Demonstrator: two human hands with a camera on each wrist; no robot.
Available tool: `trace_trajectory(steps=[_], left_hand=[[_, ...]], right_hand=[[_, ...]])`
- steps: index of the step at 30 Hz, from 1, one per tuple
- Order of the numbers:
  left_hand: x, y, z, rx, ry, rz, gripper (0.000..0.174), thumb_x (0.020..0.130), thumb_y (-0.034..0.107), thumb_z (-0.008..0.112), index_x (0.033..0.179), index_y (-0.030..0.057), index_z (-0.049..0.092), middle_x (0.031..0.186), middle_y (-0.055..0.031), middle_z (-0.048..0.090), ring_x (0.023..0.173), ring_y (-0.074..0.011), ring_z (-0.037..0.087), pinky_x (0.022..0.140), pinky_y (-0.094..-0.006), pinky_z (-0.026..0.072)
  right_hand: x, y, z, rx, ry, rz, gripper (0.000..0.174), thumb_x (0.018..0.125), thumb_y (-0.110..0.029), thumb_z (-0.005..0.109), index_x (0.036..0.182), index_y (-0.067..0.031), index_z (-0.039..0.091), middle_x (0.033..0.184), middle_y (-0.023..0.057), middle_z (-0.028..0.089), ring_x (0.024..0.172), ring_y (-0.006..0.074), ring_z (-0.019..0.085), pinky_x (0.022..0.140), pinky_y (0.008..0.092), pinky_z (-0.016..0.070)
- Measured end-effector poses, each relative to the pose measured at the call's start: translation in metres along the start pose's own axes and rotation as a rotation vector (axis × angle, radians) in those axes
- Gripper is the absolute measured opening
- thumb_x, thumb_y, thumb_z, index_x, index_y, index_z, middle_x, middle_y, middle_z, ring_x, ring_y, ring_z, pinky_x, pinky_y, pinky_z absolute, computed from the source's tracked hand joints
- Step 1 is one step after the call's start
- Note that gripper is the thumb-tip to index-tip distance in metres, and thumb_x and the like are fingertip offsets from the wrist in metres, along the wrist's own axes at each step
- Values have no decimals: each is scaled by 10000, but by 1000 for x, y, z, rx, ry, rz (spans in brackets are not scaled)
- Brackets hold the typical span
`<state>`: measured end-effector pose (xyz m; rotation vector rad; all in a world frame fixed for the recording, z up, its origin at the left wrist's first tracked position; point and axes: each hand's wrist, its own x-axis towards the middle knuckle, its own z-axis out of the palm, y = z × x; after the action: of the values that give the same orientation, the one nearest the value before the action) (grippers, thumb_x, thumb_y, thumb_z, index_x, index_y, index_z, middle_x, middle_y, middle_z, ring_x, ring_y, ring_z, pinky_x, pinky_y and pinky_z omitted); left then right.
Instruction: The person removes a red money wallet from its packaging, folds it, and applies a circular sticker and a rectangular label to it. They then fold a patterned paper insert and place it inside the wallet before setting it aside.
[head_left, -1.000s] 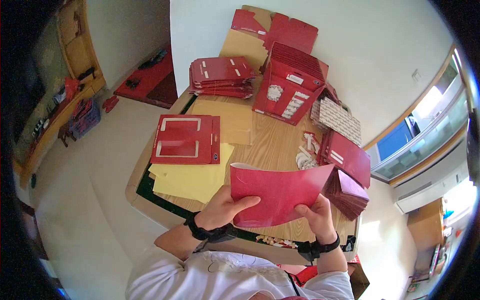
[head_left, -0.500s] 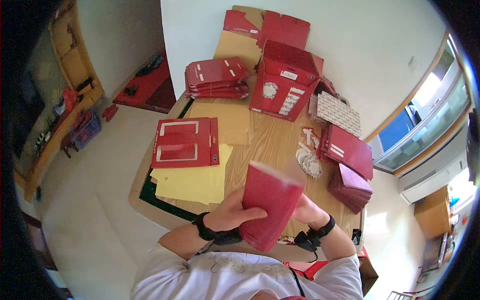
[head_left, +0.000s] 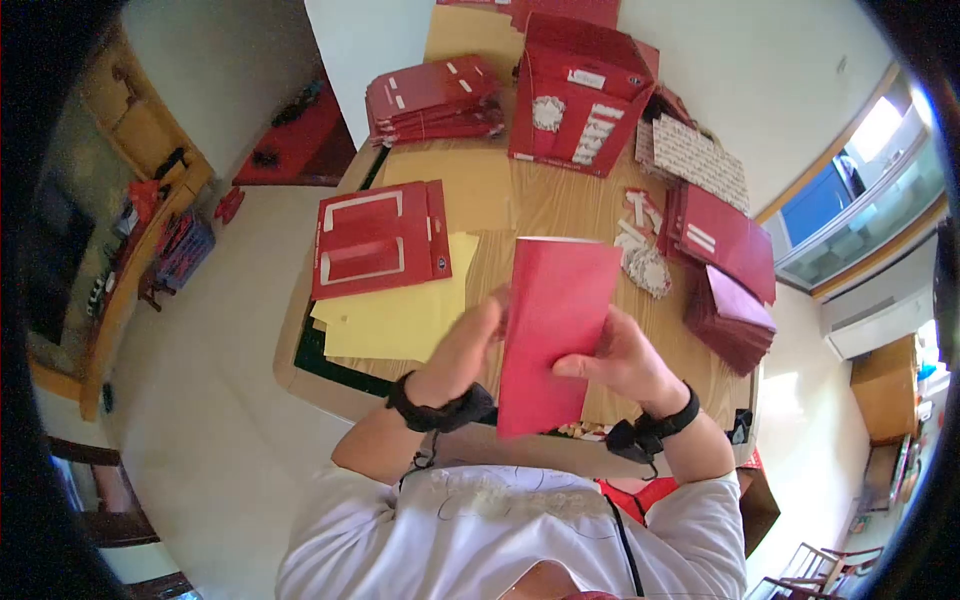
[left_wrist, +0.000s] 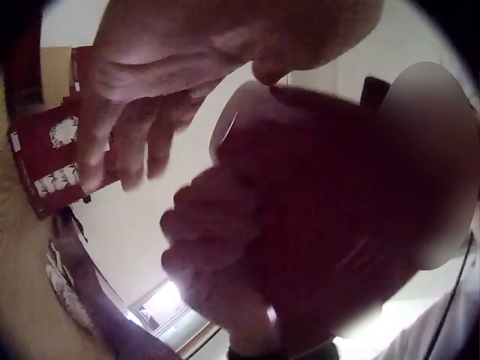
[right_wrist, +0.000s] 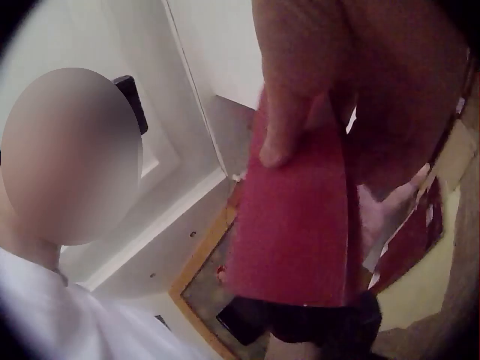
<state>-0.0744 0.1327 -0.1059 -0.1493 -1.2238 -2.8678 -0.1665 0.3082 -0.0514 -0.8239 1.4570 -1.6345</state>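
Note:
A red card sheet point(head_left: 560, 310), bent over into a tall narrow shape, stands upright above the table in the head view. My right hand point(head_left: 638, 365) grips its right side, the thumb across the near face and the other fingers behind. Those fingers show against the dark side of the sheet in the left wrist view. Close by the sheet's left edge is my left hand point(head_left: 460, 350), its fingers loosely extended. The left wrist view shows those fingers point(left_wrist: 157, 142) spread, with nothing between them.
Yellow paper point(head_left: 400, 325) lies at the left beneath flat red folders point(head_left: 380, 238). Behind are a pile of red folders point(head_left: 435, 85) and a large red box point(head_left: 575, 110). White cutouts point(head_left: 647, 270), a patterned bag point(head_left: 700, 163) and a dark red stack point(head_left: 730, 320) are on the right.
The sheet was spread wide between both hands, then bent over into a narrow shape and turned upright. My left hand has let go of it; the right thumb now lies on its near face.

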Motion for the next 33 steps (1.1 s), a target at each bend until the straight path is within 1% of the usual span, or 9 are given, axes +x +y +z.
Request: trace_trajectory(steps=[1,4,5,9,13,22,26,29,33], left_hand=[[-7,15,5,145,-40,25,462,952,248,433,1318,-24,363,1277,-108,473,1125,-158,487,956,-338,367],[-13,22,18,627,29,-56,376,918,225,521,1178,-46,509,1122,-81,585,967,-138,557,843,-285,436],[-12,26,28,654,100,-63,323,886,218,583,1064,-51,574,963,-40,639,839,-104,565,741,-255,457],[-17,23,25,846,83,-78,287,886,197,579,1060,-31,578,894,-44,645,794,-83,563,698,-255,460],[-22,14,27,772,81,-61,260,897,188,556,1059,-15,579,833,-42,638,751,-79,558,666,-250,455],[-20,15,31,755,40,-131,252,926,184,500,983,-38,605,788,-19,633,722,-63,539,652,-247,442],[-17,5,20,870,49,-133,275,921,208,515,919,-52,602,658,-13,583,605,-69,496,542,-265,417],[-16,-7,27,780,75,-78,306,921,232,516,872,-57,604,612,-28,575,555,-77,480,507,-266,402],[-16,-11,17,825,9,-86,309,911,244,528,869,-53,604,573,-123,544,509,-112,475,492,-281,397]], right_hand=[[-1,2,-2,-64,16,5,539,734,-65,739,1194,-21,461,1031,47,601,964,112,552,849,289,460],[-9,5,0,-318,15,-2,478,761,-100,718,1168,-12,483,1012,36,607,924,92,551,811,272,460],[-12,7,4,-362,2,-40,447,783,-115,699,1162,-11,488,1008,29,606,911,89,551,801,270,462],[-15,2,5,-121,135,-19,251,879,-161,588,1068,-1,544,912,6,603,815,66,546,737,248,469],[-19,6,-4,-218,175,36,200,916,-171,533,878,16,593,734,-25,551,693,47,506,603,213,446],[-21,-1,-6,-350,161,112,156,886,-125,570,905,26,605,714,-17,565,655,45,506,577,212,439],[-16,-4,-6,-528,187,-43,135,846,-95,600,884,33,619,727,63,609,650,100,551,599,245,464],[-15,-5,-10,-721,18,-116,136,828,-81,607,907,29,616,759,108,624,667,120,576,612,272,472],[-17,-20,-14,-642,117,-55,140,816,-97,611,899,16,613,769,134,623,654,227,602,615,306,478]])
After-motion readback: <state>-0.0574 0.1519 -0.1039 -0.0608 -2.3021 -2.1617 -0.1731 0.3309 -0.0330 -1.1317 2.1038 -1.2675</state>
